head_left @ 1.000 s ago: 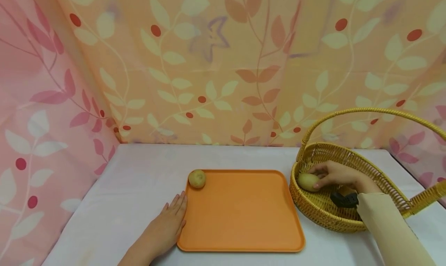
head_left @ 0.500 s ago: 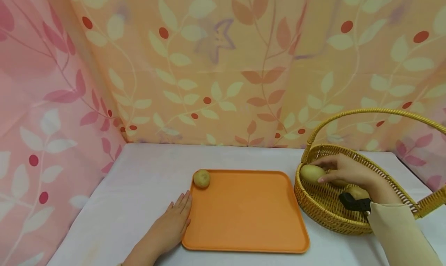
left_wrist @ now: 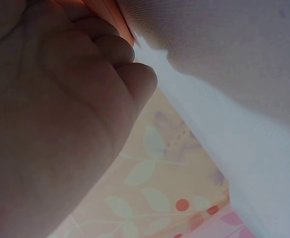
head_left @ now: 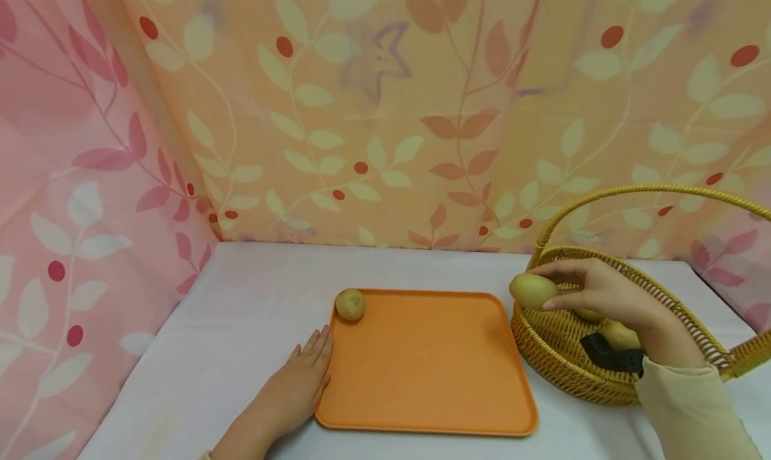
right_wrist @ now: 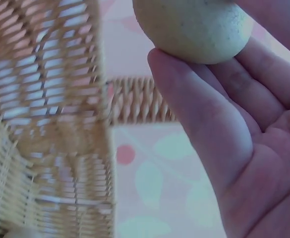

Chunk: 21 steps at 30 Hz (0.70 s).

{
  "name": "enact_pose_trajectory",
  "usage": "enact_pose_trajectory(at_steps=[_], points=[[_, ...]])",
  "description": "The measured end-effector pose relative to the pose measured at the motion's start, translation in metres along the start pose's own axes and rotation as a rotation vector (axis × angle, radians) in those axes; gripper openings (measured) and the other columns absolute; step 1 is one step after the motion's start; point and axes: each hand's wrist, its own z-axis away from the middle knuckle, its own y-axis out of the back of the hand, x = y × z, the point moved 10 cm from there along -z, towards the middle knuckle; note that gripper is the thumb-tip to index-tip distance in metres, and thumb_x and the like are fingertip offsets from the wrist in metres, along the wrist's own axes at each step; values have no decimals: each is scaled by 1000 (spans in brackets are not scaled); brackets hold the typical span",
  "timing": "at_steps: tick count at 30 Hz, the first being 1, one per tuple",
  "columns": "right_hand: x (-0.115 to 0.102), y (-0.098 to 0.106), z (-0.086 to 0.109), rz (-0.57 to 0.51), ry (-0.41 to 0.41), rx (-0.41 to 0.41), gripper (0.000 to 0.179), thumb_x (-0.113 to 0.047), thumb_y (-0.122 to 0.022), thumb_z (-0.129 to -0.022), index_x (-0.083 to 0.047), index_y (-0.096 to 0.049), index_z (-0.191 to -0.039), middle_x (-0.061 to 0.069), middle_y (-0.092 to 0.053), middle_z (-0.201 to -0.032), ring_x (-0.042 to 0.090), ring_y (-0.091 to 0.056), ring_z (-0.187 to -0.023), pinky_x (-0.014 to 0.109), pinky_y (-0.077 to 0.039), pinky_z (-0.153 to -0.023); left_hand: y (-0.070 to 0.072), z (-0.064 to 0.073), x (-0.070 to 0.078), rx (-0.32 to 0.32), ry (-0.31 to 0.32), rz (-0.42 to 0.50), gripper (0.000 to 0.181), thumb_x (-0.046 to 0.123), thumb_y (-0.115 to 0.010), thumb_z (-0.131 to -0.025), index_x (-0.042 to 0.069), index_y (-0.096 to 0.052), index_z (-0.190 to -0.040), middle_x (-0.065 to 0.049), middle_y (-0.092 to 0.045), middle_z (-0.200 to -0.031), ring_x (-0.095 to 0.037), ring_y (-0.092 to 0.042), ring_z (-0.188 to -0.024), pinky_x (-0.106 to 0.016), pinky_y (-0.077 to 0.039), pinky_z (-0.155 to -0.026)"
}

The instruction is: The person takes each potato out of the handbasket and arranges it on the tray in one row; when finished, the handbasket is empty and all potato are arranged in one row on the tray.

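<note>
In the head view my right hand (head_left: pixel 608 299) pinches a pale yellow potato (head_left: pixel 533 291) between thumb and fingers, held above the left rim of the wicker basket (head_left: pixel 551 363). The right wrist view shows this potato (right_wrist: pixel 194 29) at the fingertips, with the basket's woven wall (right_wrist: pixel 70 148) beside it. My left hand (head_left: pixel 299 383) lies with straight fingers along the left edge of the orange tray (head_left: pixel 427 366), touching it. Another potato (head_left: pixel 351 304) sits in the tray's upper left corner. More potatoes (head_left: pixel 620 336) lie in the basket, partly hidden under my right hand and wrist.
The basket's tall arched handle (head_left: pixel 650 189) rises over the right side. A black wrist strap piece (head_left: pixel 608 356) hangs below my right wrist. Tray and basket stand close together on a white-covered table (head_left: pixel 259 292), with patterned curtains (head_left: pixel 385 145) behind and at the left.
My right hand has lifted the potato from inside the basket up to its left rim. The left hand stays at the tray's edge. The head view has shifted slightly.
</note>
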Motion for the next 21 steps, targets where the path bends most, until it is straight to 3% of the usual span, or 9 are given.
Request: enact_pose_trajectory(at_steps=[2,5,13,21], points=[[-6,-1,-2,24,9,17,40,-14,-76,-80,-6,-65,-117,4,-66,-107,2,-52,-64,20,-47,-56,0,0,0,2,0,-3,57,17,-52,-97,-9,-32,-142,-22,-26,-151,-34,-23,-139,-54,-24,-109],[-14,-5,-6,81,29,37,40,-17,-77,-79,-8,-66,-115,5,-67,-109,3,-58,-89,18,-48,-72,0,-1,-1,0,2,4,57,17,-52,-96,-9,-32,-142,-21,-25,-151,-34,-22,-139,-54,-24,-109],[-26,-27,-19,12,27,-3,42,-19,-78,-78,-7,-66,-116,4,-68,-106,11,-62,-85,23,-51,-71,-2,-1,-1,0,3,-3,56,17,-52,-96,-8,-32,-143,-21,-25,-151,-33,-22,-139,-54,-24,-109],[-40,-54,-38,-69,85,-41,40,-16,-78,-78,-6,-66,-116,5,-68,-107,9,-62,-97,26,-52,-75,1,0,0,3,-1,-6,56,16,-53,-96,-9,-32,-142,-22,-27,-150,-34,-24,-139,-54,-24,-108]])
